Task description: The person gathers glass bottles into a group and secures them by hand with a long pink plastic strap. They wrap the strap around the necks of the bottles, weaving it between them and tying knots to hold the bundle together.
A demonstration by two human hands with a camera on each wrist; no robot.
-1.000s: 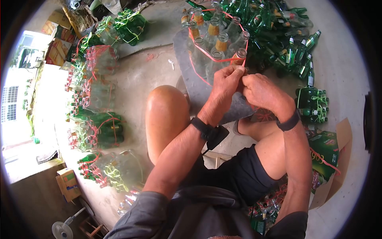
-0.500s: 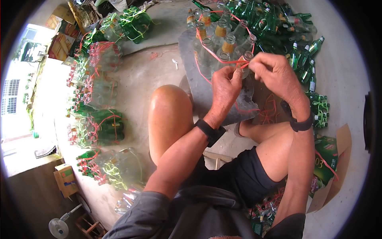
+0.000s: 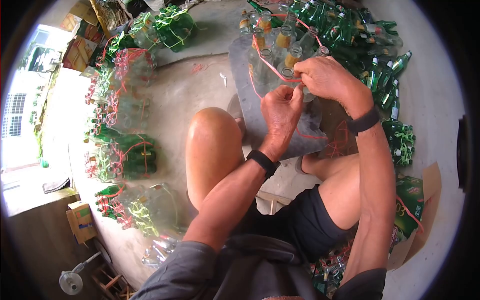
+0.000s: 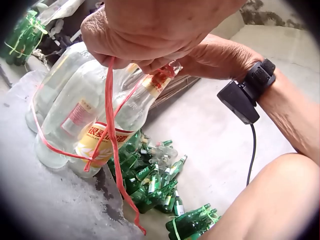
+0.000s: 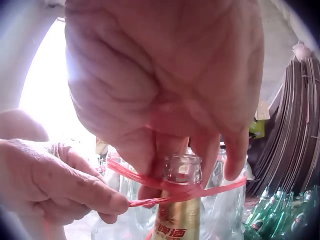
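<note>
Clear glass bottles (image 3: 266, 65) stand grouped on a grey slab (image 3: 245, 70), a red plastic strip (image 3: 267, 63) looped around their necks and another band lower down. The left hand (image 3: 281, 112) pinches the red strip (image 5: 142, 202) between thumb and finger beside the nearest bottle. At that bottle's neck (image 5: 182, 170), the right hand (image 3: 330, 82) has its fingers bent around the strip, palm over the mouth. In the left wrist view a loose strip end (image 4: 114, 150) hangs below the left hand (image 4: 150, 35). The right fingertips are partly hidden.
Loose green bottles (image 3: 345, 30) lie piled beyond the slab at the right. Tied bottle bundles (image 3: 135, 155) line the left side. A green carton (image 3: 409, 200) stands at the right, and a fan (image 3: 70, 282) at the lower left.
The right hand moved out to the right, then came back over the nearest bottle's neck. The left hand stays low beside it, still pinching the strip, slightly farther from the right hand than at first.
</note>
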